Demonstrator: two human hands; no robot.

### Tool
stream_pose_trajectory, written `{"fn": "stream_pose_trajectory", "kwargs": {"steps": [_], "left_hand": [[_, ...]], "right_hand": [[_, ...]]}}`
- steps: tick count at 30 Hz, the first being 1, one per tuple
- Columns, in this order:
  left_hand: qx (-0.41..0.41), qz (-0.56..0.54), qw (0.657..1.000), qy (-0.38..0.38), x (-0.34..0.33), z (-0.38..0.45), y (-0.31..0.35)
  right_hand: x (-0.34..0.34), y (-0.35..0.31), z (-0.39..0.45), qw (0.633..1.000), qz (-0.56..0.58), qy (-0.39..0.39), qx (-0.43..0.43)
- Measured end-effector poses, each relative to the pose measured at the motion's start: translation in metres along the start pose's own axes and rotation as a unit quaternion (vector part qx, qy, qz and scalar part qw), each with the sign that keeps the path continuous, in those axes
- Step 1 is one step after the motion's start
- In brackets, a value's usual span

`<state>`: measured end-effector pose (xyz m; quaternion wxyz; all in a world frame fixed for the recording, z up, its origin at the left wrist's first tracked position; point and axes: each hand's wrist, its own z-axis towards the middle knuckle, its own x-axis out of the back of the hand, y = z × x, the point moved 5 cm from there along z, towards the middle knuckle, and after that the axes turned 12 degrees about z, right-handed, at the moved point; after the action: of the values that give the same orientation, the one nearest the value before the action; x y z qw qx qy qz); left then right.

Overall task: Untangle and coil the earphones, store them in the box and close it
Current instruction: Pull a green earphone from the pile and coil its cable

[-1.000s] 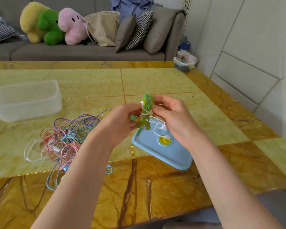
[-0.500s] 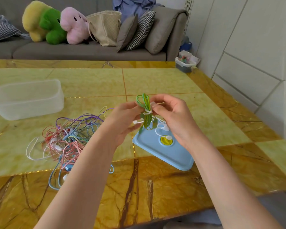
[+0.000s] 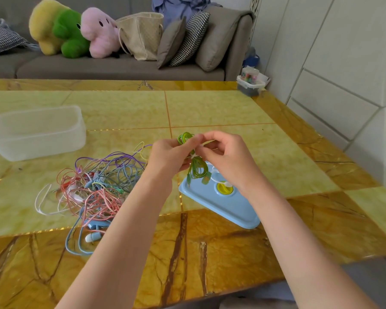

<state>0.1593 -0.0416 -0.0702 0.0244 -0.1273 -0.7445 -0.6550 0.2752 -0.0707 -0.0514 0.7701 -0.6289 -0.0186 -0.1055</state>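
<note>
A coiled bundle of green earphones hangs above the table, bound at its middle by a white wrap. My left hand grips the bundle from the left. My right hand pinches the white wrap at the bundle's middle from the right. Under the hands lies the blue box lid with a yellow round valve, and white earbuds rest on it. A clear plastic box stands open at the far left. A tangle of pink, purple, blue and white earphones lies left of my left forearm.
The yellow marble table has a brown border along its near and right edges. Behind it stands a grey sofa with plush toys, cushions and a bag. A small storage box sits on the floor by the wall.
The green bundle has turned so its long loops and plug hang down. My right hand's fingers moved onto the white wrap at its middle. Both hands stay close together over the lid.
</note>
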Motion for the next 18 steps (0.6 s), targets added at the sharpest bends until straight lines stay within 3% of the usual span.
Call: {"fn": "stream_pose_trajectory", "kwargs": {"steps": [13, 18], "left_hand": [[0.001, -0.036, 0.997, 0.070, 0.010, 0.001, 0.002], [-0.013, -0.036, 0.999, 0.033, 0.005, 0.000, 0.006]], "right_hand": [[0.000, -0.004, -0.001, 0.999, 0.027, 0.025, 0.034], [0.007, 0.002, 0.001, 0.993, 0.099, 0.066, 0.010]]}}
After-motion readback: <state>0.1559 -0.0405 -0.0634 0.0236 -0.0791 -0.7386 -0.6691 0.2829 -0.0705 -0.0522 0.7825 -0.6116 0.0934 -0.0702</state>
